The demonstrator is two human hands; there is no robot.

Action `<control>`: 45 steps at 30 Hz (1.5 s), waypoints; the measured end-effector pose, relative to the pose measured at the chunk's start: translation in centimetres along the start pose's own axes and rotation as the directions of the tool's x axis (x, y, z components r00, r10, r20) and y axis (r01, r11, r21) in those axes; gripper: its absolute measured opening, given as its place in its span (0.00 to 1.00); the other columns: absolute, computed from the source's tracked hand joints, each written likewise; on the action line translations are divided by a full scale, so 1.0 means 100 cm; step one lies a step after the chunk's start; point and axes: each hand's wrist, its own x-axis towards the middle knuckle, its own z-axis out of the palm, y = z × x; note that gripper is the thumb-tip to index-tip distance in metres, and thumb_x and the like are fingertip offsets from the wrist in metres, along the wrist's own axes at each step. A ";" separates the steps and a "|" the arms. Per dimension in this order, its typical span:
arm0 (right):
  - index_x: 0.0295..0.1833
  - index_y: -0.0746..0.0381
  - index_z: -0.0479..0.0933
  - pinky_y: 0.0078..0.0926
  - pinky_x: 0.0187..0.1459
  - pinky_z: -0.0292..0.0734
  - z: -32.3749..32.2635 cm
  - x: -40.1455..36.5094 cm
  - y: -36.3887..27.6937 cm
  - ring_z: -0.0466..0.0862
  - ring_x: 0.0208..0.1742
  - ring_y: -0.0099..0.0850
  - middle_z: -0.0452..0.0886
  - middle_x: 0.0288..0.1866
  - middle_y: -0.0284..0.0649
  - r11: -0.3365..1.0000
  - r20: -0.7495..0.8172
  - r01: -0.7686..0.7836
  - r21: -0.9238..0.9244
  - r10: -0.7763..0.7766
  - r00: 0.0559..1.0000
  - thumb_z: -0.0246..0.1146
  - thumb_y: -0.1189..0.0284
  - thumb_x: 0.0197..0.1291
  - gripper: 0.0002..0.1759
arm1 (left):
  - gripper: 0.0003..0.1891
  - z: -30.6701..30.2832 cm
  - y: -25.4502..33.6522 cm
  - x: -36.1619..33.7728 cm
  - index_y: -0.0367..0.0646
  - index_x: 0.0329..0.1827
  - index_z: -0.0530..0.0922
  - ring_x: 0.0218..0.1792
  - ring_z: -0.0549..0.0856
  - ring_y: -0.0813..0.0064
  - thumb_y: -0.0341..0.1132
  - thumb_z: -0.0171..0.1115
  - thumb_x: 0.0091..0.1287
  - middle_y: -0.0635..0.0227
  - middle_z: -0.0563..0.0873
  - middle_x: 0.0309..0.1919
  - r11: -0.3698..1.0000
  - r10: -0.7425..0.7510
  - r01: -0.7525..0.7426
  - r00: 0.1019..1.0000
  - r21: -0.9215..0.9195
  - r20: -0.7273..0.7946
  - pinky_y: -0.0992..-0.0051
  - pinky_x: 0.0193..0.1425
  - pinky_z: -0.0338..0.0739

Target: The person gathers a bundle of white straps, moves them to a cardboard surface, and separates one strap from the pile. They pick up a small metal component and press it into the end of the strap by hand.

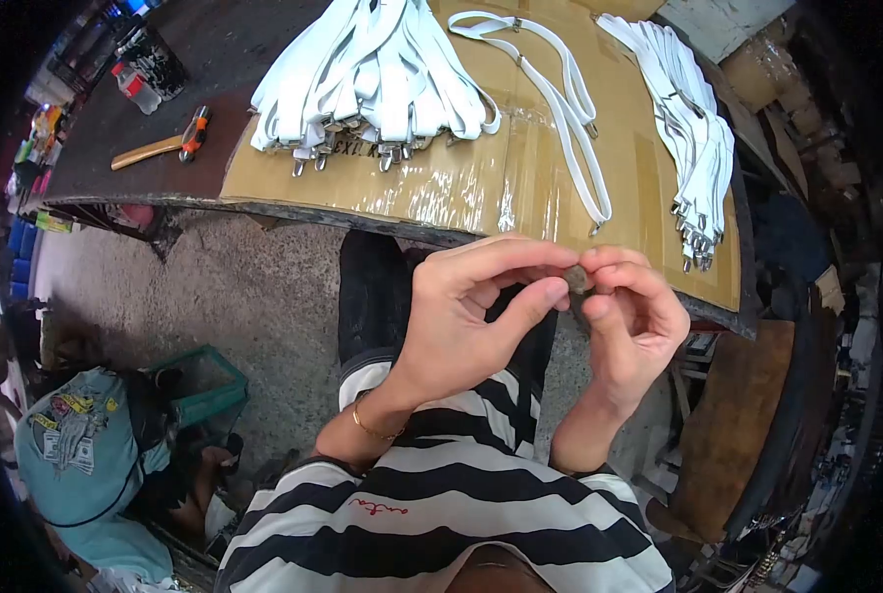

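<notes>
My left hand (481,316) and my right hand (634,321) meet in front of my chest, just off the table's front edge. Between their fingertips is a small brownish-grey piece (579,280), pinched from both sides; what it is cannot be made out. Beyond my hands, a single white strap (570,119) with metal clips lies looped on the cardboard. A large pile of white straps (382,74) with metal clips is to its left, and a narrower bundle of white straps (683,128) lies to its right.
Flattened cardboard (451,188) covers part of the dark table (189,109). A hammer (160,148) lies at the left, near a plastic bottle (137,89) and a dark can (152,57). Someone in a teal shirt (81,445) is at the lower left, beside a green crate (209,395).
</notes>
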 end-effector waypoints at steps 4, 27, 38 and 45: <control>0.44 0.73 0.77 0.29 0.50 0.76 -0.004 -0.002 -0.002 0.82 0.43 0.33 0.82 0.46 0.54 0.997 -0.087 -0.012 0.078 0.019 0.996 0.61 0.78 0.64 0.08 | 0.13 0.001 0.004 -0.004 0.26 0.52 0.78 0.39 0.85 0.72 0.17 0.59 0.64 0.57 0.83 0.41 0.998 0.004 -0.005 1.000 -0.066 -0.017 0.75 0.47 0.80; 0.42 0.74 0.79 0.23 0.48 0.76 0.003 0.003 -0.003 0.81 0.44 0.32 0.80 0.43 0.49 0.995 -0.041 -0.034 -0.093 0.030 0.999 0.63 0.91 0.49 0.13 | 0.10 0.004 -0.013 0.002 0.26 0.49 0.79 0.38 0.82 0.82 0.16 0.57 0.65 0.63 0.83 0.40 0.987 -0.065 0.064 0.998 -0.149 -0.002 0.82 0.43 0.79; 0.41 0.74 0.79 0.22 0.46 0.75 -0.003 0.001 -0.007 0.81 0.42 0.31 0.80 0.42 0.49 0.973 -0.036 0.007 -0.232 -0.016 0.999 0.65 0.88 0.50 0.10 | 0.13 0.008 -0.006 0.001 0.29 0.52 0.79 0.41 0.82 0.79 0.18 0.61 0.64 0.62 0.83 0.41 0.997 -0.077 0.076 0.995 0.017 0.070 0.81 0.45 0.79; 0.40 0.72 0.80 0.22 0.44 0.76 -0.001 -0.002 -0.006 0.81 0.41 0.32 0.80 0.40 0.49 0.977 -0.041 0.007 -0.212 -0.016 0.999 0.67 0.88 0.49 0.10 | 0.13 0.008 -0.003 0.000 0.24 0.46 0.79 0.39 0.82 0.74 0.16 0.61 0.56 0.54 0.84 0.38 0.959 0.093 -0.109 0.993 0.263 0.073 0.78 0.44 0.79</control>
